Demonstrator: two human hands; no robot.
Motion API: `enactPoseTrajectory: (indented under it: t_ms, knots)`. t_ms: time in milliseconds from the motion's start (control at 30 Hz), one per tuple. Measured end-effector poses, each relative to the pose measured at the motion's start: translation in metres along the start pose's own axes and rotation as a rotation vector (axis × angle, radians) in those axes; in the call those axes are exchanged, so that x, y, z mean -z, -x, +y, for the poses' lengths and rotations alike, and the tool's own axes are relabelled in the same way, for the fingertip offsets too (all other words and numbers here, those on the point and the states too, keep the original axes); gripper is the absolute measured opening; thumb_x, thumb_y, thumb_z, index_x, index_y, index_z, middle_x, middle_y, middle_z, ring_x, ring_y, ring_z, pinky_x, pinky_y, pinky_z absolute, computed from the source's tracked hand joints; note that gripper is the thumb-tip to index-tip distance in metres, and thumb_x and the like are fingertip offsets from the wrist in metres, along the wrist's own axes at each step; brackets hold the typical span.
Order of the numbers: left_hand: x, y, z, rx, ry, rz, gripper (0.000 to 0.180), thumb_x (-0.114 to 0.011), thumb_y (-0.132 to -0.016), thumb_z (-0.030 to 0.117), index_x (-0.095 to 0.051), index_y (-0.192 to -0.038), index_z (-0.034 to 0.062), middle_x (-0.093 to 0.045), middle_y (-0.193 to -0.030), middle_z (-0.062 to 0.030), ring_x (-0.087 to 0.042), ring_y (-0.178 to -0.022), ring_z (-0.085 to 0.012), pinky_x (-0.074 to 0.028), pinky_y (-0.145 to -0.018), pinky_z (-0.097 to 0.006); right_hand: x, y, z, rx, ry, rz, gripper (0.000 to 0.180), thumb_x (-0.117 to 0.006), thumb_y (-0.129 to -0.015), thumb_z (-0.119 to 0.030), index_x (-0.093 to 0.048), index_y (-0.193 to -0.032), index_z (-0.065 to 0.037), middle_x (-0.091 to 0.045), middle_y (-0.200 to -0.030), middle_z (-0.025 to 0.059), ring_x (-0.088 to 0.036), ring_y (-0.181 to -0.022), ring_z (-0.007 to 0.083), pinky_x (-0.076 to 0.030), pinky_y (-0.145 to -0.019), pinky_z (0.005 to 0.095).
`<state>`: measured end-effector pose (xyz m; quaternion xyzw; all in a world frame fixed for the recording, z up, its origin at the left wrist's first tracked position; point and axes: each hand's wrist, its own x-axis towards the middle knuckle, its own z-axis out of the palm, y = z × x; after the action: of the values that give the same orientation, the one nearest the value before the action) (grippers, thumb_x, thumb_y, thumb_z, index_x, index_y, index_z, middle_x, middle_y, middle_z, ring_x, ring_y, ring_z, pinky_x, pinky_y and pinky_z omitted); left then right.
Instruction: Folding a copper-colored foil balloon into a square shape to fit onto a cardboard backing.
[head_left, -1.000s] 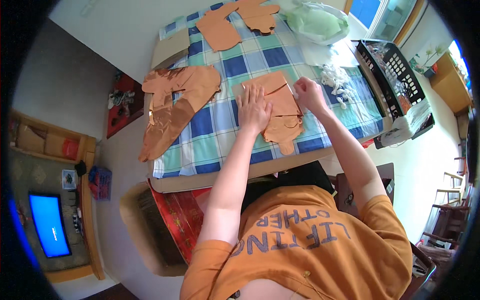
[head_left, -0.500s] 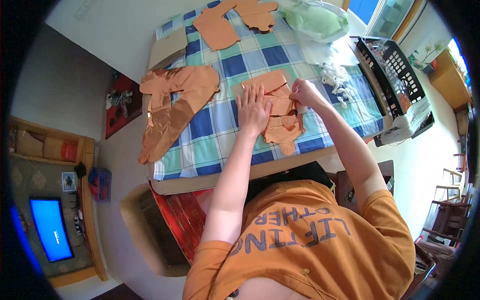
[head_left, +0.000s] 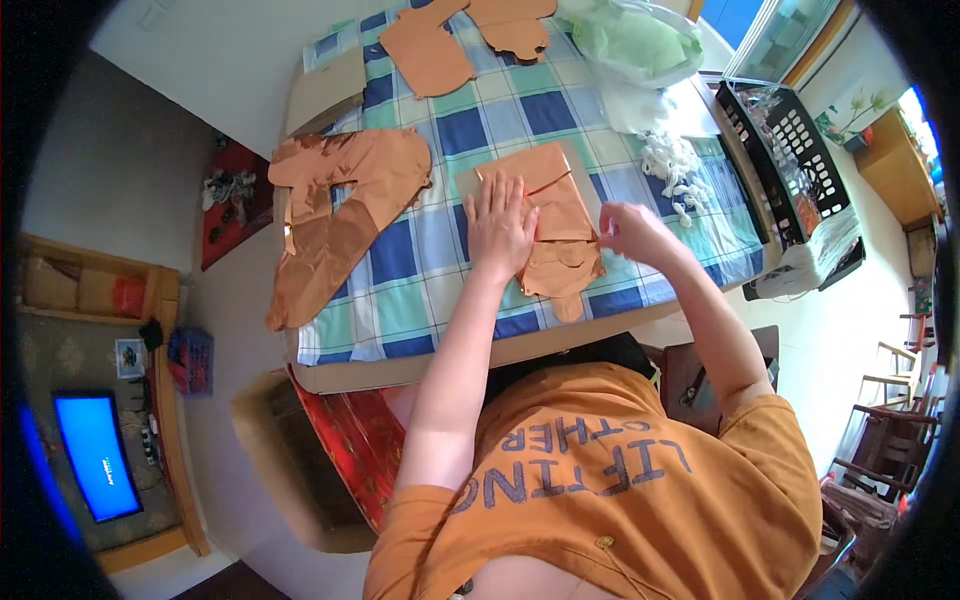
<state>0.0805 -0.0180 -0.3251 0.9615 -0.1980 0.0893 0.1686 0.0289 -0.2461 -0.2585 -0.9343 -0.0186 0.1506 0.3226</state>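
Observation:
A copper-coloured foil balloon (head_left: 562, 212), flat and folded into a narrow strip, lies over a piece of cardboard (head_left: 466, 181) on the checked tablecloth. My left hand (head_left: 497, 228) rests flat on the strip's left side with its fingers spread. At the right edge of the foil, my right hand (head_left: 642, 236) is closed, thumb and fingertips pinching the edge near a crosswise fold. The near end of the strip is crumpled, with a rounded tab (head_left: 568, 308) toward me. To the left lies a larger unfolded foil balloon (head_left: 350, 240), wrinkled and shiny.
More flat foil balloons (head_left: 432, 62) lie at the far side, near a cardboard sheet (head_left: 326, 92). At the far right are a pale green plastic bag (head_left: 640, 45), a heap of white string (head_left: 672, 165) and a black basket (head_left: 795, 130). The table's near edge (head_left: 370, 375) runs before me.
My right hand has moved nearer to me along the foil's right edge. The middle of the strip, loose and creased before, now lies flatter and smoother. My left hand stays on the foil.

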Motion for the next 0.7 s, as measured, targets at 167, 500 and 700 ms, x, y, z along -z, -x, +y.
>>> enactPoseTrajectory:
  t_ms: [167, 500, 700]
  knots:
    - [-0.004, 0.000, 0.003, -0.031, -0.036, 0.033, 0.057, -0.048, -0.098, 0.041, -0.042, -0.146, 0.0102, -0.033, -0.156, -0.0153, -0.026, -0.146, -0.0331, -0.019, -0.117, -0.055, -0.013, -0.077, -0.020, 0.452, 0.091, 0.608, 0.026, -0.055, -0.095, -0.016, -0.062, -0.117, -0.005, -0.065, -0.120, 0.0145, -0.059, -0.115, 0.0320, -0.047, -0.096, 0.0419]
    - [0.004, -0.039, 0.005, 0.061, 0.292, 0.060, 0.044, -0.048, -0.097, 0.025, -0.050, -0.134, -0.0001, -0.045, -0.146, -0.0181, -0.033, -0.142, -0.0308, -0.023, -0.115, -0.054, -0.050, -0.108, -0.004, 0.514, 0.297, 0.475, 0.040, -0.051, -0.098, -0.019, -0.053, -0.135, -0.004, -0.051, -0.142, 0.0148, -0.040, -0.137, 0.0321, -0.031, -0.114, 0.0452]
    - [-0.023, -0.035, 0.004, 0.069, 0.057, 0.104, 0.059, -0.050, -0.097, 0.037, -0.041, -0.145, 0.0030, -0.033, -0.155, -0.0163, -0.026, -0.146, -0.0303, -0.017, -0.118, -0.053, -0.048, -0.106, 0.001, 0.481, 0.290, 0.483, 0.041, -0.052, -0.098, -0.017, -0.053, -0.137, -0.005, -0.050, -0.143, 0.0147, -0.041, -0.137, 0.0327, -0.032, -0.114, 0.0457]
